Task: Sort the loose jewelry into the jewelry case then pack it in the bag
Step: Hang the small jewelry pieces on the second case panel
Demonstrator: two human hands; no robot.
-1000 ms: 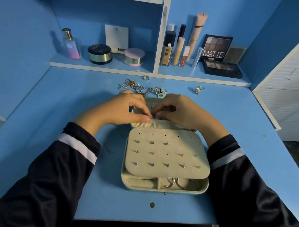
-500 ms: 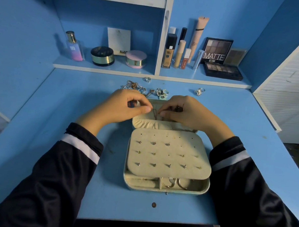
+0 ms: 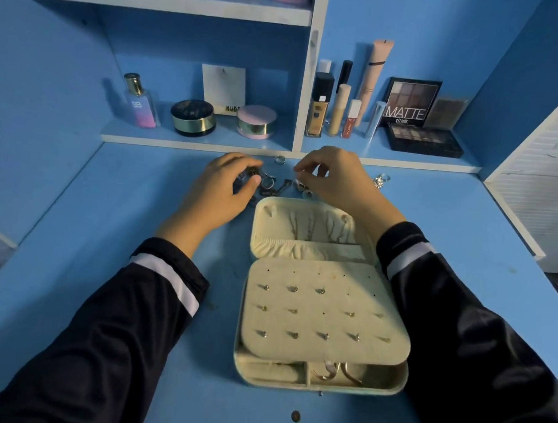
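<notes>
The cream jewelry case (image 3: 388,384) lies open on the blue desk. Its lid (image 3: 270,223) holds several thin chains, and its padded panel (image 3: 324,312) carries several stud earrings. A front compartment (image 3: 331,373) holds curved metal pieces. Just behind the case lies the loose jewelry pile (image 3: 274,185). My left hand (image 3: 221,189) is on the pile's left side, thumb and fingers curled round a dark piece (image 3: 250,171). My right hand (image 3: 333,178) hovers over the pile's right side with thumb and forefinger brought together; what they hold is too small to tell. No bag is in view.
A single ring (image 3: 280,160) lies by the shelf edge and another ring (image 3: 381,180) to the right of my right hand. The low shelf (image 3: 197,140) carries a perfume bottle, jars, tubes and eyeshadow palettes (image 3: 424,141). A white panel (image 3: 534,197) borders the desk's right side.
Both hands have left the case lid and moved back to the loose pile behind it. The lid's chains now show uncovered. The camera tilted up slightly.
</notes>
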